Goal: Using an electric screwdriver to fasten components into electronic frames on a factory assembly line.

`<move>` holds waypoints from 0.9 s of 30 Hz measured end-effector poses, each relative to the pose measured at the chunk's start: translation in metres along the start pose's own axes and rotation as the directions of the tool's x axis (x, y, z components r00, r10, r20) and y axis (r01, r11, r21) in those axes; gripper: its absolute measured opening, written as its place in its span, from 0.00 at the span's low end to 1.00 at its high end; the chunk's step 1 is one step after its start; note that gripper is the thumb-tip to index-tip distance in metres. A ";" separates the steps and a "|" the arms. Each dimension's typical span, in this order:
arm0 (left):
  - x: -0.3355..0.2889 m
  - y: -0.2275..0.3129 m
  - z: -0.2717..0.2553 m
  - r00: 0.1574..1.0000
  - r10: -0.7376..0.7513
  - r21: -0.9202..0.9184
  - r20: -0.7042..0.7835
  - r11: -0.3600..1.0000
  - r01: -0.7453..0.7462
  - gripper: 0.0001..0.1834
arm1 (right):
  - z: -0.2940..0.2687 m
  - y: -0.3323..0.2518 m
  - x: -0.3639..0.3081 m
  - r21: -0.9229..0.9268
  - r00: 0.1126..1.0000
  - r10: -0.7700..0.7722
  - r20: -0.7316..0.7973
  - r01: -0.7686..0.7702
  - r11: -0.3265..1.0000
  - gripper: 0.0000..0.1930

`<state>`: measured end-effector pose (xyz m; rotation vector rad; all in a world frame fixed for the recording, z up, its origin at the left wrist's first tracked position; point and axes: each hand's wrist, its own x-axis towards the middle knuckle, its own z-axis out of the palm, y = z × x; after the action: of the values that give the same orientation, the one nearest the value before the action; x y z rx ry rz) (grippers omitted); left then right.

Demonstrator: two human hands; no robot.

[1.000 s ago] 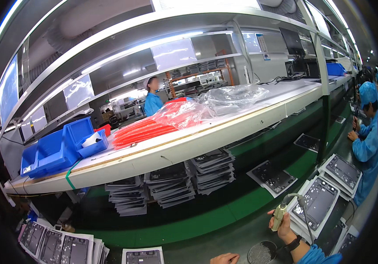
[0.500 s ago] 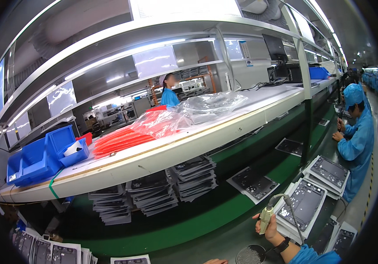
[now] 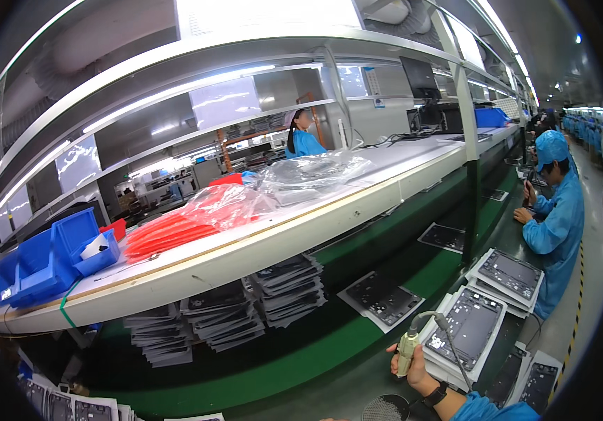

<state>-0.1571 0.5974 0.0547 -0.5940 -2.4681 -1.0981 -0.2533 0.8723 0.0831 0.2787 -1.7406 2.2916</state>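
Note:
My right hand [image 3: 418,370], with a dark band on its wrist, is closed round a pale green hand tool [image 3: 405,355]. A grey hose or cable [image 3: 449,330] arches from the tool's top and runs down. Just right of the hand is a stack of dark rectangular device housings on white sheets [image 3: 466,326]. Below the hand, a round mesh-topped thing [image 3: 385,408] stands on the bench. Of my left hand only a sliver shows at the lower edge; its fingers are hidden.
A housing on a white sheet [image 3: 380,300] lies on the green conveyor [image 3: 259,375]. Sheet stacks [image 3: 284,288] stand under the white shelf [image 3: 245,256], which carries blue bins [image 3: 45,259], red sheets [image 3: 164,231] and clear plastic [image 3: 315,172]. A co-worker [image 3: 557,210] works at right.
The whole view has shifted, so most things sit further left. My right hand still grips the tool beside the stack. Less of my left hand shows. The person behind the shelf has moved right.

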 end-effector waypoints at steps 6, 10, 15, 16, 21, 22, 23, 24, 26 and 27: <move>0.002 0.005 -0.006 0.998 0.052 0.029 -0.027 0.998 -0.052 0.08 | -0.001 -0.001 0.000 0.076 0.999 -0.018 -0.038 0.021 0.997 0.47; -0.001 0.004 -0.005 1.000 0.020 0.011 -0.023 1.000 -0.020 0.09 | -0.001 -0.002 -0.001 0.107 1.000 0.010 -0.029 -0.007 0.994 0.46; -0.003 0.001 -0.005 0.999 -0.027 0.013 0.036 1.000 0.026 0.09 | 0.005 -0.008 -0.002 0.016 1.000 0.016 -0.025 -0.015 1.000 0.51; -0.003 0.001 -0.006 0.999 -0.026 0.017 0.027 1.000 0.025 0.09 | 0.005 -0.008 -0.001 0.021 1.000 0.021 -0.023 -0.021 1.000 0.51; 0.001 0.009 -0.010 1.000 -0.013 -0.002 0.021 1.000 0.013 0.09 | 0.002 -0.006 -0.002 -0.013 1.000 -0.009 -0.015 0.009 1.000 0.51; 0.001 0.008 -0.011 0.999 -0.008 0.008 0.032 1.000 0.007 0.09 | 0.003 -0.007 -0.002 -0.025 1.000 -0.024 -0.008 0.024 0.999 0.51; 0.002 0.008 -0.011 0.999 -0.015 0.011 0.037 1.000 0.015 0.09 | 0.003 -0.010 -0.002 -0.024 1.000 -0.027 -0.007 0.026 0.999 0.51; 0.002 0.009 -0.011 0.999 -0.003 0.017 0.042 1.000 0.003 0.08 | 0.004 -0.009 -0.002 -0.019 1.000 -0.018 -0.008 0.018 1.000 0.51; 0.004 0.007 -0.009 0.998 0.004 0.020 0.056 1.000 -0.005 0.08 | 0.003 -0.007 0.000 0.013 0.998 -0.065 -0.009 0.065 0.998 0.47; 0.005 0.004 -0.007 0.996 -0.066 -0.020 0.062 0.998 0.067 0.08 | 0.006 -0.010 0.000 -0.019 0.999 -0.032 -0.025 0.031 0.999 0.51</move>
<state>-0.1578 0.5958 0.0637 -0.5644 -2.5483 -1.1505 -0.2498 0.8693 0.0940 0.2709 -1.7316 2.2464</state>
